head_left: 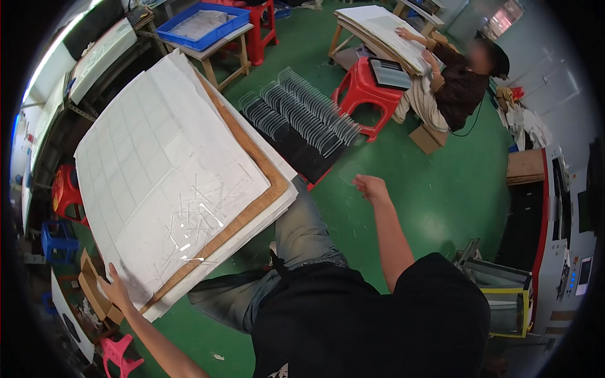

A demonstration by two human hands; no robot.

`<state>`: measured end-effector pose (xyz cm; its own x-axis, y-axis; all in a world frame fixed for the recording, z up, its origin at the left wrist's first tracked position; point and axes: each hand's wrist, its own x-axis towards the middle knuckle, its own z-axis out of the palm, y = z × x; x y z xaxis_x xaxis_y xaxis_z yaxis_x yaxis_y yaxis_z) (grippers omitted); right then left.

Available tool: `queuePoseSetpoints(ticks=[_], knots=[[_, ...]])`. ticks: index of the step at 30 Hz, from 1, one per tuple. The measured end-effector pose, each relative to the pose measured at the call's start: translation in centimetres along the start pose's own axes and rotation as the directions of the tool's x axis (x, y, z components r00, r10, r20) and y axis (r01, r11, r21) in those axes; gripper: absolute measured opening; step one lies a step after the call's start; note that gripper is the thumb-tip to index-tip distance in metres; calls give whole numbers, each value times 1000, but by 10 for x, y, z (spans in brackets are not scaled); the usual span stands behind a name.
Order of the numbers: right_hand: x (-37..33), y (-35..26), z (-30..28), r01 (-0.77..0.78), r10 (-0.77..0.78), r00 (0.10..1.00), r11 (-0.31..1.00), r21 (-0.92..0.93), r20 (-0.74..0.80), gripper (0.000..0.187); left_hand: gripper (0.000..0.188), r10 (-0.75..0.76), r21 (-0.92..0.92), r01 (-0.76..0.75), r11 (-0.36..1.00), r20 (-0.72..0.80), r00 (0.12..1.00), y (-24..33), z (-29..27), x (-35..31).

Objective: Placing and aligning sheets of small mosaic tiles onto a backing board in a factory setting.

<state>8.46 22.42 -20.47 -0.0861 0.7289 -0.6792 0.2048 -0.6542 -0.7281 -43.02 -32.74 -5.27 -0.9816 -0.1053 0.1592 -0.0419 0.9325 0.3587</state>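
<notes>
Head view; clock faces have 12 at the picture's top. Left hand (116, 291): at the near corner of a layered stack topped with white sheets (142, 138), fingers loosely spread, nothing seen in grasp; contact with the edge uncertain. Scattered thin, clear, straight strips (213, 215) lie on the top sheet, at 1–2 o'clock from this hand, pointing many ways.

Right hand (372, 188): above the green floor (409, 214), fingertips drawn together as if pinching; cannot tell whether a thin clear piece sits between them.

Key relation: the flat black panel (309, 167) with rows of curved clear pieces (309, 101) lies at 10–11 o'clock from the right hand, apart from it. Rows run roughly 10–11 to 4–5 o'clock. Right hand is clearly nearer.

Farther: red plastic stool (368, 94) at 12 o'clock from the right hand; beyond, at 1 o'clock, a dark-clothed co-worker (463, 94).
</notes>
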Motion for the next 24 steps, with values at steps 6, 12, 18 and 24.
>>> queuePoseSetpoints(ticks=[6, 12, 18, 24], knots=[[81, 2, 31, -51, 50, 998, 997, 52, 25, 11, 101, -93, -65, 105, 992, 166, 982, -22, 30, 26], [94, -5, 43, 13, -12, 1000, 1000, 13, -25, 14, 101, -55, -141, 66, 988, 80, 995, -36, 34, 28], [99, -9, 35, 65, -70, 994, 996, -53, -82, 18, 99, 26, -72, -16, 997, 141, 990, -15, 16, 17], [109, -22, 45, 126, -139, 986, 983, -133, -95, 22, 76, 161, -104, -151, 983, 93, 983, 13, 5, -12]])
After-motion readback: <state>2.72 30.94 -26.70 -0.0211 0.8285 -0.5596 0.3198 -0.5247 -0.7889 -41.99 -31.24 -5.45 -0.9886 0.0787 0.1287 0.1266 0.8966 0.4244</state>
